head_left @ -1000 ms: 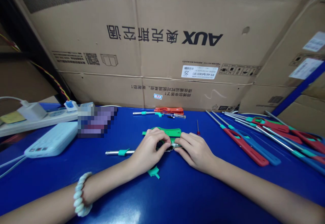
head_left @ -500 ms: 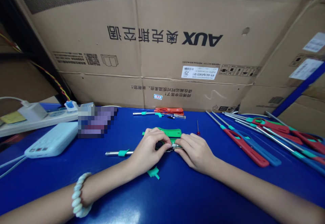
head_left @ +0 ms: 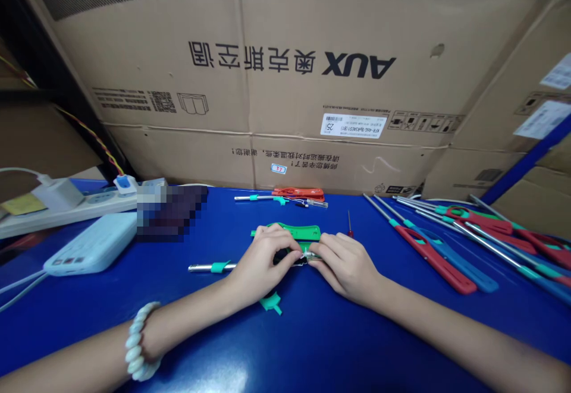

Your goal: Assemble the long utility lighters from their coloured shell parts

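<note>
Wearing pale round-beaded bracelet (head_left: 140,345) on left arm (head_left: 187,316). Seeing small teal plastic piece (head_left: 271,302) lying on glossy blue bench (head_left: 307,351), just nearside of left hand (head_left: 265,262). Gripping small clear cylinder (head_left: 311,256) in right hand (head_left: 347,262); pinching its whitish end with left hand, exact contact too small to tell. Holding it between both hands, mid-bench. Seeing thin silver metal tube with teal collar (head_left: 203,268) running behind left hand, long green plastic handle shell (head_left: 304,232) lying just beyond, slim red-handled screwdriver (head_left: 350,233) past right hand, orange-red plastic handle shell (head_left: 307,193) farther back, near brown cardboard panel (head_left: 285,104).
</note>
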A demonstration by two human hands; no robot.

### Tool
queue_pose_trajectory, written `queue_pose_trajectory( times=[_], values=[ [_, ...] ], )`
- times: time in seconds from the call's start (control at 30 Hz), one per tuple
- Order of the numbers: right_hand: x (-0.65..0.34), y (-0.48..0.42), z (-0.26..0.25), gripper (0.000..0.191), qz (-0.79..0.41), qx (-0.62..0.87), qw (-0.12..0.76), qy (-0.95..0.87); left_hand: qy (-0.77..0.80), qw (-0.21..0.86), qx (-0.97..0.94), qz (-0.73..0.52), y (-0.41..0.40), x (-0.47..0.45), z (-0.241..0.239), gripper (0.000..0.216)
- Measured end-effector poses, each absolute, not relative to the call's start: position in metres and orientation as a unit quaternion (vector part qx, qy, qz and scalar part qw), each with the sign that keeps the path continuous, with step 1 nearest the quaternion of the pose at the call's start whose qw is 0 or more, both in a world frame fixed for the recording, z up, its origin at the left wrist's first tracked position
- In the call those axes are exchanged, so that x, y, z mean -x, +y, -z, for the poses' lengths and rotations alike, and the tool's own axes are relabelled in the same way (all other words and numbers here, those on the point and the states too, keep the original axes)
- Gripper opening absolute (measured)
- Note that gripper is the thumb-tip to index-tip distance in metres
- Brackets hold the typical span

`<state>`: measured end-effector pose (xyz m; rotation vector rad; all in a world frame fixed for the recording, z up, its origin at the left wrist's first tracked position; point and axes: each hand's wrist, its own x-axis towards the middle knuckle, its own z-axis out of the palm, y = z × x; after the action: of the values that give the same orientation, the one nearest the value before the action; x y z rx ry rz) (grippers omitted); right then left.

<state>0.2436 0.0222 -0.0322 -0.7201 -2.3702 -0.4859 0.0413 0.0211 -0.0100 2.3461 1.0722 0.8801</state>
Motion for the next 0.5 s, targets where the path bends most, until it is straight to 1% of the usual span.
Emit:
queue_pose_trajectory(
  times=[0.3, 0.5],
  values=[
    [-0.2421, 0.0212, 0.0323, 0.024, 0.220, 0.237, 0.292, -0.900, 0.356, 0.139, -0.875, -0.298, 0.0207, -0.0402, 0.0140, 0.018],
    [-0.2405, 0.0214, 0.0323, 0.026, 0.222, 0.230, 0.281, -0.905, 0.341, 0.110, -0.888, -0.287, 0.0203, -0.0407, 0.0147, 0.020]
  ],
)
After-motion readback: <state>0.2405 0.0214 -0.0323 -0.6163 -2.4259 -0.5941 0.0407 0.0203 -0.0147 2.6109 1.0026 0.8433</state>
